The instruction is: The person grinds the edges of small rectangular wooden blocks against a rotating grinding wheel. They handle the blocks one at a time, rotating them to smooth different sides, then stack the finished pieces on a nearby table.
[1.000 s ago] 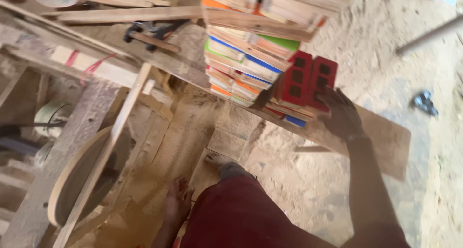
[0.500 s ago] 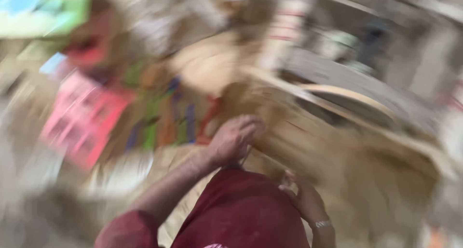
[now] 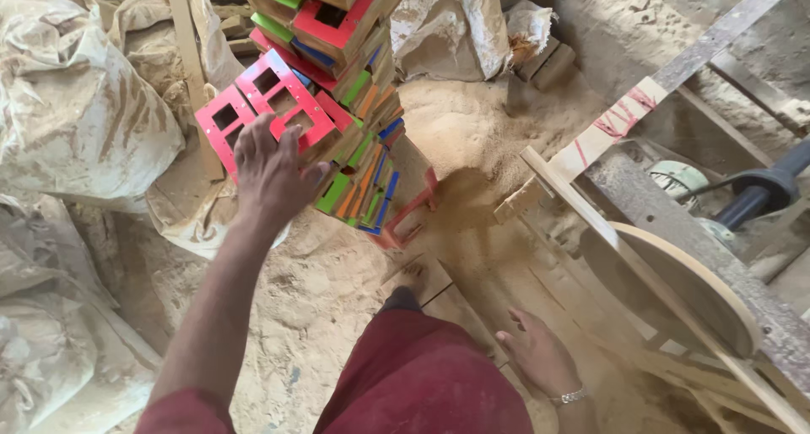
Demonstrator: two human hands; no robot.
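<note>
The red cut-out panel, judged stiff, light and best gripped by its edges, was pressed by the spread left hand, while the right hand was held loosely open, holding nothing.

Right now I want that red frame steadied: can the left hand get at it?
Probably yes. The left hand already lies spread on the red frame at the edge of the stack of painted boards, with nothing between them.

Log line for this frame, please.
left hand: flat on red panel | right hand: empty, low by thigh | stack: coloured panels on sawdust
</note>
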